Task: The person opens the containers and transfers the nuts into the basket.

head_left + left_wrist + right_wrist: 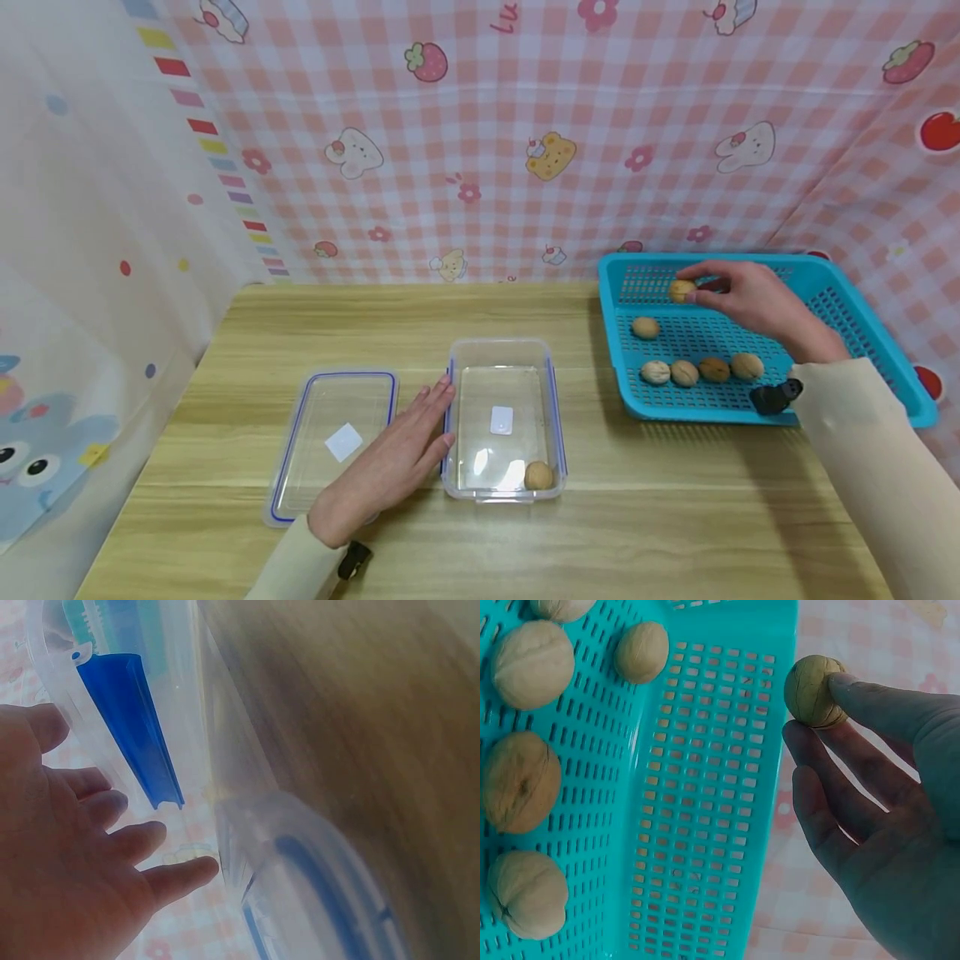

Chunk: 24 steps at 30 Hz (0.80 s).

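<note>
A walnut [815,691] is pinched between the thumb and fingers of my right hand [757,304], held up over the back part of the blue basket [622,392]. Several more walnuts lie on the basket floor, among them one walnut [646,327] by itself near the left wall and a row in front. My left hand [401,454] has its fingers extended along the left side of a clear plastic box [504,498], by its blue latch [127,727]. Inside the box, one walnut [538,476] sits in the front right corner.
A clear lid [315,417] with a blue seal lies on the wooden table [480,550] left of the box, partly under my left hand. Behind the table hangs a pink checked cloth [480,150]. The basket stands at the table's right side.
</note>
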Motion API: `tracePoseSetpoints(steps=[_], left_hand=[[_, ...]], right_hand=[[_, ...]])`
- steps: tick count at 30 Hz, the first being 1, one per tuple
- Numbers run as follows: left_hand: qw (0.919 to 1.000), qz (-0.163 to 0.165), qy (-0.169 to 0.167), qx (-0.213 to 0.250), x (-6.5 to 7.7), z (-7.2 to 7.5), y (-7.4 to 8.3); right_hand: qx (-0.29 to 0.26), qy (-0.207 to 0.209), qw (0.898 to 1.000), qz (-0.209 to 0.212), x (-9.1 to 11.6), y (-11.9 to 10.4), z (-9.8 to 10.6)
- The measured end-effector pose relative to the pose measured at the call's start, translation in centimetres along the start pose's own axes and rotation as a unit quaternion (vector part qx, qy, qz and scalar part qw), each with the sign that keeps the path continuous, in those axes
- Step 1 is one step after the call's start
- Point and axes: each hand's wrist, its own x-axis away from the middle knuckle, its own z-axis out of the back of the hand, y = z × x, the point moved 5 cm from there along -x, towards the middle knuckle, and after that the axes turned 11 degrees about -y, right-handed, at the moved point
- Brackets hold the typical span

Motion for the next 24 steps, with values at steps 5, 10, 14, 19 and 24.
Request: tracePoseSetpoints(steps=[5,10,14,19,24], left_hand=[[1.0000,0.003,-0.001,-0.001,0.0,0.0,0.0],[1.0000,0.006,-0.002,-0.002,0.0,0.0,0.0],[1.0000,0.007,-0.003,-0.001,0.0,0.0,0.0],[1.0000,0.009,-0.004,-0.001,0.0,-0.1,-0.1],[0.9999,0.010,-0.005,0.000,-0.1,-0.1,-0.1]], right_hand=[[-0.009,-0.016,1.000,-0.016,-0.7,0.9,0.0],[-0.016,-0.023,0.999,-0.020,-1.4,1.9,-0.2],[-0.018,-0.031,0.999,-0.021,-1.9,2.8,-0.7],[-0.011,-0.039,0.999,-0.022,-2.4,3.5,-1.4],[-0.002,-0.053,0.998,-0.024,-2.7,4.1,-2.1]])
